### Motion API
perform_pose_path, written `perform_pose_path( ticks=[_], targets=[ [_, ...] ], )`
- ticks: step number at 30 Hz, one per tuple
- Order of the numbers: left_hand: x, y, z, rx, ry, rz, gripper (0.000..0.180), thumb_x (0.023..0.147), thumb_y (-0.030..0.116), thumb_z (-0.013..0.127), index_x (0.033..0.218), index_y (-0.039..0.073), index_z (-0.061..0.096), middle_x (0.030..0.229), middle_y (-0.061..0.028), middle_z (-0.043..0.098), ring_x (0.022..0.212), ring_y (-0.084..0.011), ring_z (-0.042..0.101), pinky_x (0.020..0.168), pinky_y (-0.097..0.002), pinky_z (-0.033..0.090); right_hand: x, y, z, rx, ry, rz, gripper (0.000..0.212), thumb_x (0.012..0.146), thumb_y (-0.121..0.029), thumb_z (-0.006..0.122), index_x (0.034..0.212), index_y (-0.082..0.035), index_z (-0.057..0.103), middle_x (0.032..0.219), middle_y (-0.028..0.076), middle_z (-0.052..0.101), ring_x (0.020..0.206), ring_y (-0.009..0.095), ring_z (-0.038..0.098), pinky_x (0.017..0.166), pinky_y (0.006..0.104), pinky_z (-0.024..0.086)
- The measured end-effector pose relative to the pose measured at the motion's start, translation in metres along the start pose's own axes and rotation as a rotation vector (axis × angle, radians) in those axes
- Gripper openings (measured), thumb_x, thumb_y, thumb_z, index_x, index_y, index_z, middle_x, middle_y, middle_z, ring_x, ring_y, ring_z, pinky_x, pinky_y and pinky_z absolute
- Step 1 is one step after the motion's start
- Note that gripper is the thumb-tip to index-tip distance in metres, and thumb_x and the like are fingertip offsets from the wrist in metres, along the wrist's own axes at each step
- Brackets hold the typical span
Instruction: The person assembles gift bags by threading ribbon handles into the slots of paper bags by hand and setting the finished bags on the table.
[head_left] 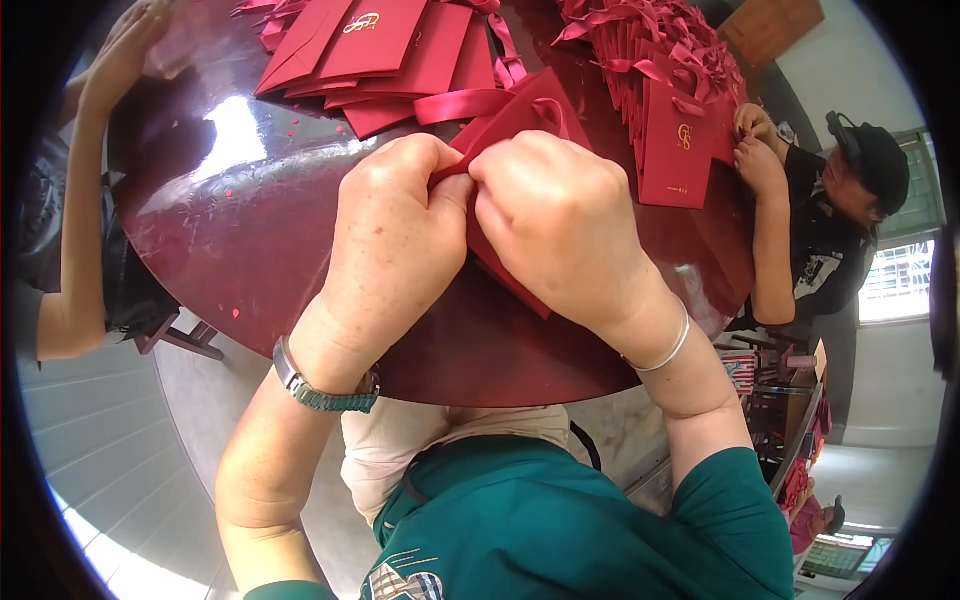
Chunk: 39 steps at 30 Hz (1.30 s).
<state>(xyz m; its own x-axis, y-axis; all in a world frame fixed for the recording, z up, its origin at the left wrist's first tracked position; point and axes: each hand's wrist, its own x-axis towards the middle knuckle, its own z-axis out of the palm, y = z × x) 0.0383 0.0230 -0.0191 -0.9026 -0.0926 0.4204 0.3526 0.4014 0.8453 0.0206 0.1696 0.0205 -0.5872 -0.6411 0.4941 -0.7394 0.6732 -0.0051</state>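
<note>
the left hand (400, 225) and right hand (565, 225) pinch a red paper bag (515, 112); beyond, flat red paper bags (390, 45) and upright ribbon-handled red bags (665, 150) show gold lettering.

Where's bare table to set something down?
The table is mostly bare from the left hand to the left rim, bar red specks. A smaller patch lies between the right hand and the standing bags. Stacked bags and ribbons crowd the far side.

Bag pile (375, 50) at left and bag row (675, 145) at right on the table (190, 250), single bag (515, 112) between.
</note>
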Motion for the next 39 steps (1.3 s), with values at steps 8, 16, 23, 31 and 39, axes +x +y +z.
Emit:
perform_pose_path(
  ticks=[8,16,23,31,39],
  targets=[
    [0.0,-0.001,-0.002,0.105,-0.005,0.137,0.015,0.086,0.007,0.064,0.094,-0.005,0.064,0.082,-0.0134,0.068,0.076,-0.0191,0.065,0.068,-0.03,0.049,0.005,0.022,0.001,0.493,0.023,0.114,0.03,0.079,0.001,0.066,0.108,-0.003,0.062,0.08,0.012,0.063,0.07,0.022,0.063,0.066,0.0311,0.05],
    [0.007,0.005,-0.014,-0.714,-0.245,-0.672,0.033,0.092,0.03,0.062,0.099,-0.002,0.066,0.089,-0.0039,0.066,0.079,-0.0122,0.062,0.07,-0.0267,0.052,-0.009,0.018,0.003,0.529,0.045,0.115,0.025,0.076,0.003,0.068,0.101,-0.002,0.063,0.089,0.012,0.066,0.078,0.024,0.065,0.07,0.0322,0.052],
    [0.015,0.0,-0.022,-0.934,-0.343,-0.728,0.025,0.091,0.024,0.064,0.102,0.001,0.065,0.095,-0.0064,0.067,0.084,-0.0144,0.065,0.071,-0.0294,0.056,-0.01,0.014,0.004,0.497,0.11,0.054,0.031,0.075,0.005,0.069,0.105,-0.002,0.062,0.087,0.011,0.066,0.077,0.022,0.066,0.069,0.0301,0.054],
    [0.015,0.005,-0.026,-0.929,-0.325,-0.747,0.02,0.089,0.022,0.065,0.098,0.004,0.065,0.09,-0.0032,0.066,0.079,-0.0112,0.064,0.063,-0.0247,0.052,-0.01,0.001,-0.004,0.675,0.068,0.253,0.052,0.075,0.005,0.071,0.123,-0.002,0.054,0.08,0.006,0.062,0.07,0.012,0.062,0.065,0.0247,0.051],
    [0.011,-0.009,-0.026,-0.799,-0.408,-0.696,0.019,0.09,0.021,0.061,0.096,0.004,0.065,0.086,-0.0006,0.065,0.075,-0.0077,0.061,0.062,-0.0219,0.047,-0.006,0.007,-0.03,1.029,-0.081,0.256,0.059,0.079,-0.001,0.073,0.132,0.0,0.05,0.095,0.003,0.064,0.075,0.006,0.057,0.065,0.0175,0.046]
  ],
)
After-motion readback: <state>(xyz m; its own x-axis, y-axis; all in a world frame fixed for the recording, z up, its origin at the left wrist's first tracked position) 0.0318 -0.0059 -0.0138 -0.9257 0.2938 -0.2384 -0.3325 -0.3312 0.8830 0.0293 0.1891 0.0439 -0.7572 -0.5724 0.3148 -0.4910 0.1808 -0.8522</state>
